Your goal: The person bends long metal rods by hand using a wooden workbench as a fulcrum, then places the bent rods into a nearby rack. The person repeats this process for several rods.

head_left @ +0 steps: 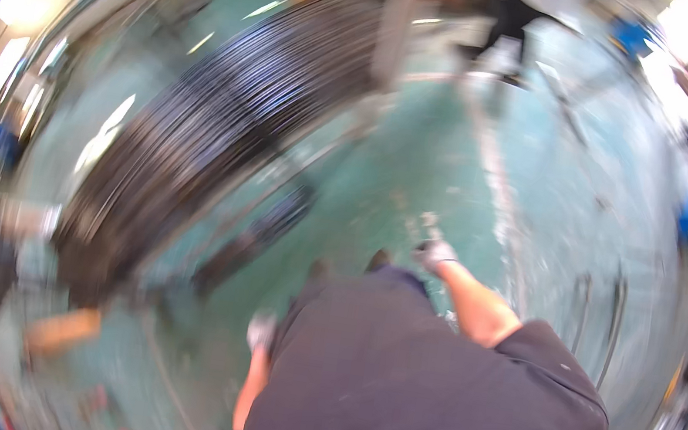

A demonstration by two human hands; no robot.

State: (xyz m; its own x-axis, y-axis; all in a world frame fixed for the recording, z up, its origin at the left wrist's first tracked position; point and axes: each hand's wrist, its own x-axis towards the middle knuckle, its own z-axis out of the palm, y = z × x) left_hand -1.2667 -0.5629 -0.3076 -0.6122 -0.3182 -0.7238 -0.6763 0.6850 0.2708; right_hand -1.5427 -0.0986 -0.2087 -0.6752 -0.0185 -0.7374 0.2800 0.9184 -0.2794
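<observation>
nearby, large black cable reel (224,128), green floor (421,164)

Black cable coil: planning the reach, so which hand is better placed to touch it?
Probably the left hand: it hangs on the side where the black cable coil stands. The right hand reaches forward over green floor, away from it.

The single head view looks steeply down from above the person's own dark-clad torso (426,385) onto a green floor (421,164), its fisheye bending everything toward a dark round rim. It is heavily motion-blurred. A large dark coil (217,118) lies ahead on the left, and both forearms enter from the lower edge, close below the lens.
</observation>
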